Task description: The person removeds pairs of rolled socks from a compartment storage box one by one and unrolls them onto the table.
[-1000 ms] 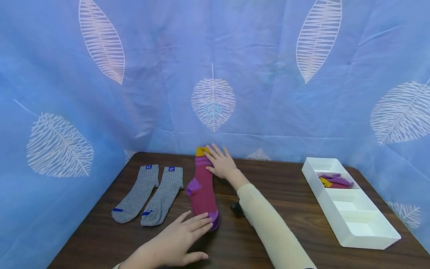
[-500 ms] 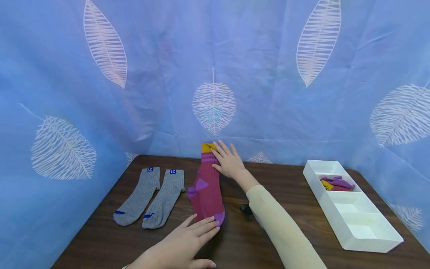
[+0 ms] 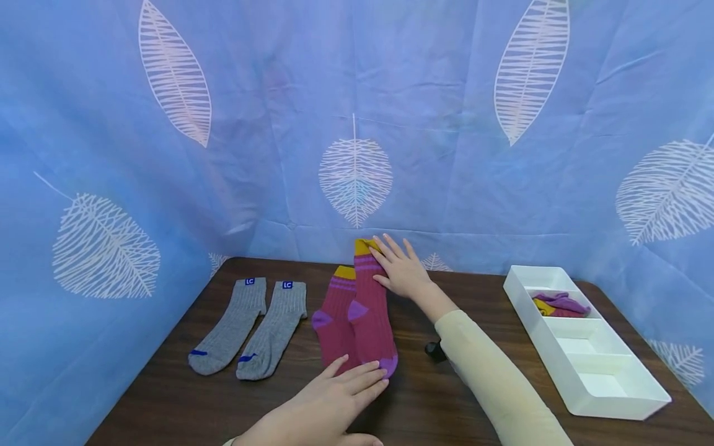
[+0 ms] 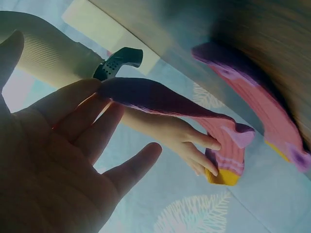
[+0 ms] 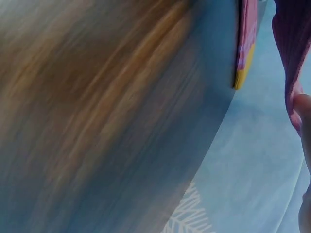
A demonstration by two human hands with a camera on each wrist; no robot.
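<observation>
A maroon sock (image 3: 372,310) with a yellow cuff and purple heel and toe is stretched lengthwise between the two hands, above the table. My right hand (image 3: 406,272) holds it at the cuff, with thumb and fingers on different sides. At the toe, my left hand (image 3: 329,409) holds the sock end at its nearly straight fingertips; the left wrist view shows the toe (image 4: 124,91) there. A matching sock (image 3: 336,319) lies on the table just left of the held one, partly covered by it. In the right wrist view, the held sock (image 5: 291,48) hangs apart from the table.
Two grey socks (image 3: 231,325) with blue labels lie flat at the left. A white divided box (image 3: 541,347) stands at the right, with a folded maroon and purple sock bundle (image 3: 560,305) in one compartment. Blue leaf-patterned cloth (image 3: 446,186) rises behind the dark wooden table (image 3: 468,409).
Both hands have moved right, carrying the upper maroon sock with them. The matching sock beneath has come into view on the left. The grey socks and box have stayed put.
</observation>
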